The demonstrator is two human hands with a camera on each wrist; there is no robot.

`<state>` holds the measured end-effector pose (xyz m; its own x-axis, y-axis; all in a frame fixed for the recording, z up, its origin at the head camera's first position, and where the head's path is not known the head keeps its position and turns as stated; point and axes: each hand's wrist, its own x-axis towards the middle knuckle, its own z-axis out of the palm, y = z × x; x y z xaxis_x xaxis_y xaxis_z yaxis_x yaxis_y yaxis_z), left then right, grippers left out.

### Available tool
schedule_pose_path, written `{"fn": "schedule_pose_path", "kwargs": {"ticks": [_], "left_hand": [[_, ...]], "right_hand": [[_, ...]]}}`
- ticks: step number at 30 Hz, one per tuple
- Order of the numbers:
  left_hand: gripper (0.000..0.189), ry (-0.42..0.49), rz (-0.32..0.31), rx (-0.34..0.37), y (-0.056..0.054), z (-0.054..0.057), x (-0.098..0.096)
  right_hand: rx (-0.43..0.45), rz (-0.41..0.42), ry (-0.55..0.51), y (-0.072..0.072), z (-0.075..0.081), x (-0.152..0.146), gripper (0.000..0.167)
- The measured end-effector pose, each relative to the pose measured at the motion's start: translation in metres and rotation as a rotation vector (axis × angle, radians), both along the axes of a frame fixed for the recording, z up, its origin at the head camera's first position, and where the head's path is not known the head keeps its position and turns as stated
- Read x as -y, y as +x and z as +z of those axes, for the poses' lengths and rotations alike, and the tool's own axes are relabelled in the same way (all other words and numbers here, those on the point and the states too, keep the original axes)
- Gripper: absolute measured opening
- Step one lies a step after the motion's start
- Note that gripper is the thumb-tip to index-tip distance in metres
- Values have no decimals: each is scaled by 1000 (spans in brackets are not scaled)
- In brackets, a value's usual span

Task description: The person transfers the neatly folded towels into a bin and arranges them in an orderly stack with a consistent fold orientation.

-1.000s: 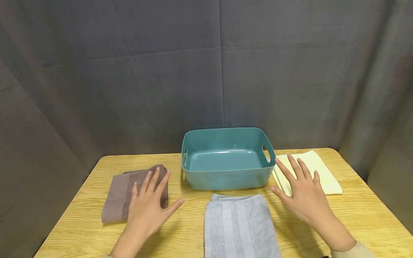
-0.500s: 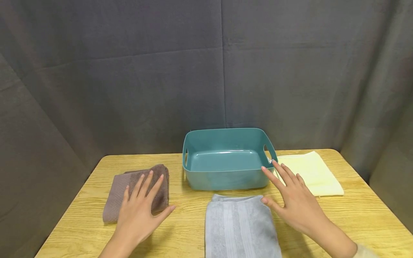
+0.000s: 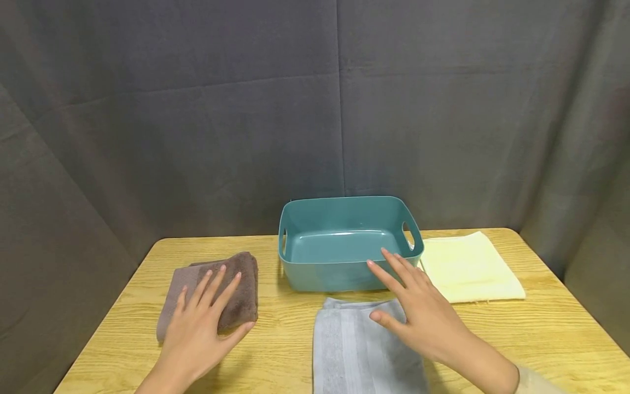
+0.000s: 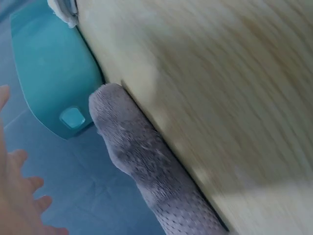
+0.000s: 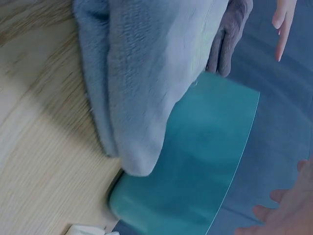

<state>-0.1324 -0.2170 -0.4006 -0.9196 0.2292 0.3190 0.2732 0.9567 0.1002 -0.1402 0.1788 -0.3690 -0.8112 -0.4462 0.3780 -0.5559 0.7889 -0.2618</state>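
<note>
Hovering left hand (image 3: 194,334): its fingers are standing wide apart, nearly straight and holding nothing, above the near side of the brown towel (image 3: 242,302).
Right hand (image 3: 428,314): its fingers are fanning apart, slightly bent and gripping nothing, above the grey towel (image 3: 351,350).
Brown towel: it is lying folded at the left, its lighter woven end facing left, its plush end facing the teal basket (image 3: 334,277).
Grey towel: it is lying folded before the basket, its stripes running toward it; the head view is cutting off the near end.
Teal basket: it is sitting back near the centre, its long axis running left to right.
Yellow cloth (image 3: 472,268): it is lying flat beside the basket's right end.
Bench (image 3: 285,339): pale wood grain is running crosswise.
Curtain (image 3: 236,148): dark grey fabric is hanging behind and at both sides.
</note>
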Motion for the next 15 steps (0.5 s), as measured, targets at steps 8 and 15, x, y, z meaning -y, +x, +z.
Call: {"fn": "schedule_pose_path", "kwargs": {"ticks": [8, 15], "left_hand": [[88, 5, -11, 1, 4, -1, 18], [86, -5, -28, -47, 3, -5, 29]], "right_hand": [[6, 59, 9, -1, 6, 24, 79], [30, 116, 4, -3, 9, 47, 79]]}}
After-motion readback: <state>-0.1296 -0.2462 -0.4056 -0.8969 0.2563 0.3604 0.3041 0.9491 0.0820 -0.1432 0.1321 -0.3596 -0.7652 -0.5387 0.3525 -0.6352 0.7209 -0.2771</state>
